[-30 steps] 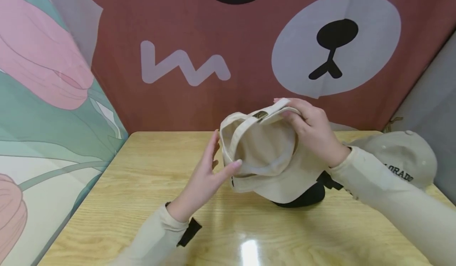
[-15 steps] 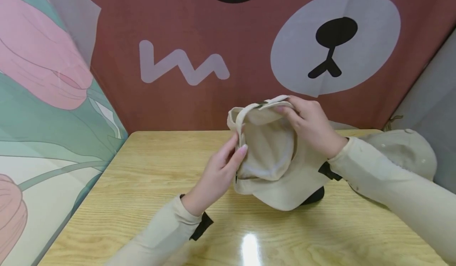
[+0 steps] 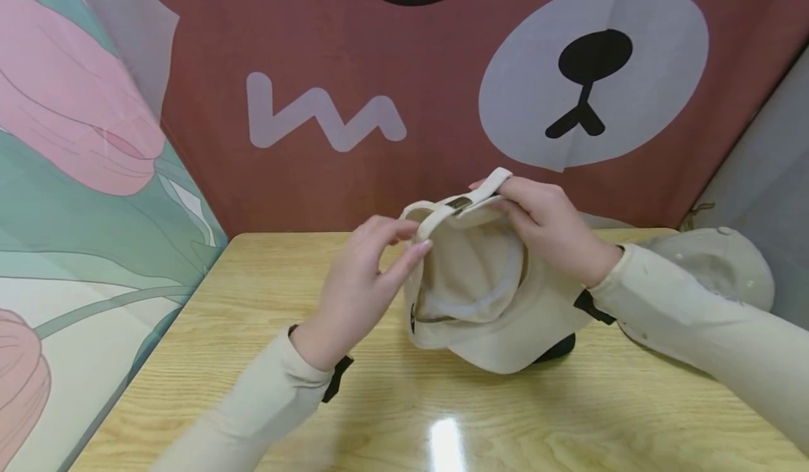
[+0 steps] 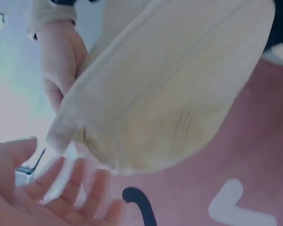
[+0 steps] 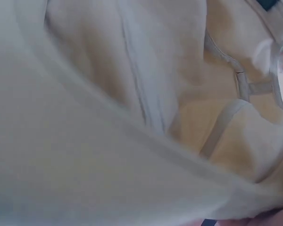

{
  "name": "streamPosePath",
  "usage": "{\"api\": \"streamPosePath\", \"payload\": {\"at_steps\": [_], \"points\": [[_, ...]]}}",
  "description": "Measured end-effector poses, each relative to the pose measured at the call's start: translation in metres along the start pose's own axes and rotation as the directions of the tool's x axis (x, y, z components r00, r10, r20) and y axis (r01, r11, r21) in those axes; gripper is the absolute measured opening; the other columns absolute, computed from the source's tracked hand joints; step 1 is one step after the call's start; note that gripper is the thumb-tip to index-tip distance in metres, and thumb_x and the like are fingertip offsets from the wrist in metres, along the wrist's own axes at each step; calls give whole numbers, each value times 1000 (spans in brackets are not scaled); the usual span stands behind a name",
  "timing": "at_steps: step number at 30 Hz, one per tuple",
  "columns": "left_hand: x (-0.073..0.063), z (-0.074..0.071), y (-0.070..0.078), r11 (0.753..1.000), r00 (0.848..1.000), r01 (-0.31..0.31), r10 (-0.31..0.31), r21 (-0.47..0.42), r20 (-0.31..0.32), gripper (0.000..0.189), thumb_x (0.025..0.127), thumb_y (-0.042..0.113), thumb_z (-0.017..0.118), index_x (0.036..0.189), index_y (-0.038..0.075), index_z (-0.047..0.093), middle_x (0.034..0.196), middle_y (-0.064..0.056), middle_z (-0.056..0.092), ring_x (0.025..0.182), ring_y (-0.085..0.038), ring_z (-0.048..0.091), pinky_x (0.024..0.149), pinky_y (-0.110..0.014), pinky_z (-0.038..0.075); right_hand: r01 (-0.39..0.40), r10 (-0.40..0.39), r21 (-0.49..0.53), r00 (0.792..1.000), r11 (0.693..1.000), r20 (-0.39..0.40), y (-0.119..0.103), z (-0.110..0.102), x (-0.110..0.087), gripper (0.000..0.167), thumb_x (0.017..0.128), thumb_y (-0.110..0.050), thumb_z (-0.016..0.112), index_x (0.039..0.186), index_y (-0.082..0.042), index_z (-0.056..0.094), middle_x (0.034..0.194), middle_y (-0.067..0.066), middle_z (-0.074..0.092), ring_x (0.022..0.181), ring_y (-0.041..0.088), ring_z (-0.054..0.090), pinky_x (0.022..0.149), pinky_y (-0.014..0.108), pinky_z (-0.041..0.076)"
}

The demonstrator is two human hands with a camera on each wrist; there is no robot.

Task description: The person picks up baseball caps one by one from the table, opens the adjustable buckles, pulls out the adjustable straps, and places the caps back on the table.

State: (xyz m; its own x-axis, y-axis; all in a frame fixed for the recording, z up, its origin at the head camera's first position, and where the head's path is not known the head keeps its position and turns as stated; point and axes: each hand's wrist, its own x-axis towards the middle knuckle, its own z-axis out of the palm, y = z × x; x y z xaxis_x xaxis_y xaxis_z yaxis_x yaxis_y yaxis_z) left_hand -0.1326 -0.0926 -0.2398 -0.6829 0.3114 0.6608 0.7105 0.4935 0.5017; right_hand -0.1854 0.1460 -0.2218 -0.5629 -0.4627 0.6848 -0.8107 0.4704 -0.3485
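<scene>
A beige baseball cap [image 3: 468, 268] is held above the table, its inside facing the head camera and its brim [image 3: 505, 345] hanging down to the lower right. Across the back opening runs a strap with a metal buckle [image 3: 459, 205]. My right hand [image 3: 553, 230] grips the cap's edge by the right end of the strap. Thumb and index fingertips of my left hand [image 3: 360, 282] are right at the strap's left end; the left wrist view shows that hand's fingers [image 4: 68, 188] spread and loosely bent beside the cap's edge. The right wrist view is filled by the cap's lining [image 5: 151, 61].
A greyish cap [image 3: 727, 265] sits on the wooden table [image 3: 284, 303] at the right, partly hidden by the right sleeve. A rounded black piece [image 3: 557, 348] shows beneath the held cap's brim. A printed cloth [image 3: 316, 184] hangs behind the table.
My left hand went from the cap's left side to its edge, then drew back left and up to the strap. The cap turned slightly; my right hand kept its grip.
</scene>
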Motion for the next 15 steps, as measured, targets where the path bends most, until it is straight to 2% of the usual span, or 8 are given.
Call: {"api": "streamPosePath", "payload": {"at_steps": [1, 3, 5, 10, 15], "points": [[3, -2, -1, 997, 997, -74, 75, 24, -24, 22, 90, 9, 69, 110, 0, 67, 101, -8, 64, 95, -24, 57, 84, -36, 45, 20, -20, 9, 1000, 1000, 10, 0, 0, -1, 26, 90, 9, 60, 112, -1, 67, 115, 11, 68, 109, 21, 61, 91, 14, 41], [10, -5, -2, 979, 979, -198, 200, 48, -31, 21, 90, 5, 68, 110, -1, 66, 104, -10, 63, 96, -24, 56, 86, -37, 42, 58, -59, 32, 998, 998, 29, 1, 1, -1, 27, 89, 12, 59, 113, 1, 67, 114, 11, 68, 109, 18, 60, 92, 15, 41], [15, -7, -2, 963, 964, -264, 265, 60, -12, 22, 90, 3, 67, 112, -1, 66, 106, -11, 63, 96, -24, 55, 85, -36, 41, 88, -90, 39, 995, 995, 41, 1, 1, -2, 28, 89, 14, 57, 112, 1, 66, 114, 11, 68, 109, 16, 59, 92, 14, 41], [21, -6, 0, 948, 950, -307, 300, 82, 85, 23, 90, 5, 68, 112, -1, 66, 105, -9, 64, 92, -23, 55, 80, -32, 44, 140, -141, 23, 989, 990, 51, 1, 2, -3, 29, 87, 17, 57, 110, 2, 66, 113, 10, 68, 105, 20, 60, 90, 14, 42], [25, -3, -2, 957, 945, -289, 280, 36, 169, 26, 89, 5, 70, 113, -1, 64, 100, -7, 64, 89, -20, 56, 78, -27, 46, 139, -140, 17, 987, 990, 76, 0, -1, -2, 30, 86, 14, 61, 111, -1, 67, 114, 7, 68, 104, 21, 61, 90, 17, 41]]}}
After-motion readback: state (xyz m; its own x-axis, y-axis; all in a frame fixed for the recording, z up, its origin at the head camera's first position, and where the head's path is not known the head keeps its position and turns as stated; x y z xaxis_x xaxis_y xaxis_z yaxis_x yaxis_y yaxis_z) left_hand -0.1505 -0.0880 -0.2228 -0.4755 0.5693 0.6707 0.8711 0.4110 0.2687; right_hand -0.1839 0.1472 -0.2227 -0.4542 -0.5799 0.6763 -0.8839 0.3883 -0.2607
